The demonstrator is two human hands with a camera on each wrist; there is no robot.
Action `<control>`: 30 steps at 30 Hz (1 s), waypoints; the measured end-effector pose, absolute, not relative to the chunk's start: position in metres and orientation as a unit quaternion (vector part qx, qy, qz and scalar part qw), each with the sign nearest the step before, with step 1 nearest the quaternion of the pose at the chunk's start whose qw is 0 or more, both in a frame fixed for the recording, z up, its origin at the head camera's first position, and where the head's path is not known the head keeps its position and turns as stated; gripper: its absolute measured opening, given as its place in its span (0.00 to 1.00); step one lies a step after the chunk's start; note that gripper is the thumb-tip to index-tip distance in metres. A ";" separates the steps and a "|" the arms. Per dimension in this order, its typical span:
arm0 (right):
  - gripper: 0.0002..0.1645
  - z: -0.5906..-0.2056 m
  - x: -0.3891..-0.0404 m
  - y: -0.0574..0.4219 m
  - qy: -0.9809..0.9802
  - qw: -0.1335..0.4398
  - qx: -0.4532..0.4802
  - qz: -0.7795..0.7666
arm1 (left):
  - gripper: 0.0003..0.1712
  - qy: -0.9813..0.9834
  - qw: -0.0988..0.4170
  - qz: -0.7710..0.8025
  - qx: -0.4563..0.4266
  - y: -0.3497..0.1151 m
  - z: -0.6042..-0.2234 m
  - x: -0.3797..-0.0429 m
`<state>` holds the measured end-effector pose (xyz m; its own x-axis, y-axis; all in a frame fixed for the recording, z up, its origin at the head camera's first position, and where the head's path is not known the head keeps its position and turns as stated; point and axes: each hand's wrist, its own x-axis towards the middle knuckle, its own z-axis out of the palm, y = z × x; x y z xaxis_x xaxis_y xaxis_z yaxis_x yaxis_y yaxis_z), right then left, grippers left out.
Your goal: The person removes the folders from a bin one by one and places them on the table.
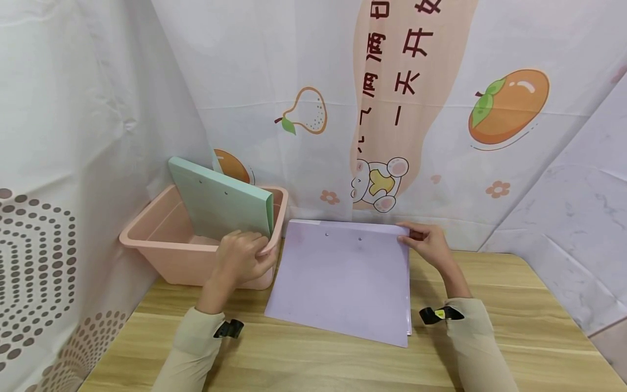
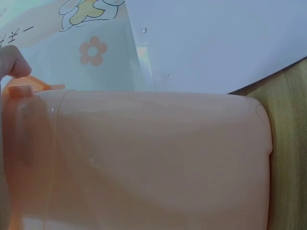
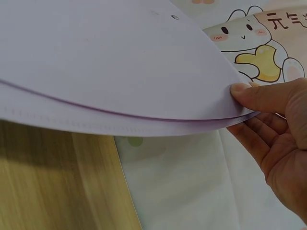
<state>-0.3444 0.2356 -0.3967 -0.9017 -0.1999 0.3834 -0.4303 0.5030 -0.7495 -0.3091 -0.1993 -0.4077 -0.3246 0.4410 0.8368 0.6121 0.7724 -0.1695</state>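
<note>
A purple file folder (image 1: pixel 343 283) stands tilted on the table at the right of the pink plastic bin (image 1: pixel 191 265). My right hand (image 1: pixel 429 246) pinches its upper right corner, thumb on the front cover and fingers behind, as the right wrist view confirms. The folder's two layers (image 3: pixel 115 67) part slightly along the edge there. My left hand (image 1: pixel 241 256) grips the bin's rim at the front right corner. In the left wrist view the bin's wall (image 2: pixel 153 158) fills most of the picture. A mint green folder (image 1: pixel 220 198) leans upright inside the bin, its lower part hidden.
A wooden table (image 1: pixel 313 365) lies below. Behind it hangs a white curtain (image 1: pixel 254 60) with printed fruit and lettering, and another dotted cloth (image 1: pixel 73 136) hangs close on the left. Marble-patterned sheeting (image 1: pixel 563 218) borders the right side.
</note>
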 end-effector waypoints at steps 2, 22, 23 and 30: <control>0.19 -0.396 -0.343 0.234 -0.857 0.126 0.187 0.463 | 0.18 -0.809 0.482 -0.088 -0.325 -0.199 -0.408 -0.309; 0.19 -0.401 -0.347 0.229 -0.858 0.120 0.187 0.463 | 0.18 -0.824 0.464 -0.079 -0.315 -0.200 -0.408 -0.308; 0.19 -0.401 -0.347 0.229 -0.858 0.119 0.188 0.463 | 0.18 -0.823 0.465 -0.081 -0.316 -0.200 -0.408 -0.308; 0.19 -0.404 -0.350 0.232 -0.860 0.102 0.186 0.464 | 0.17 -0.820 0.467 -0.081 -0.320 -0.200 -0.408 -0.309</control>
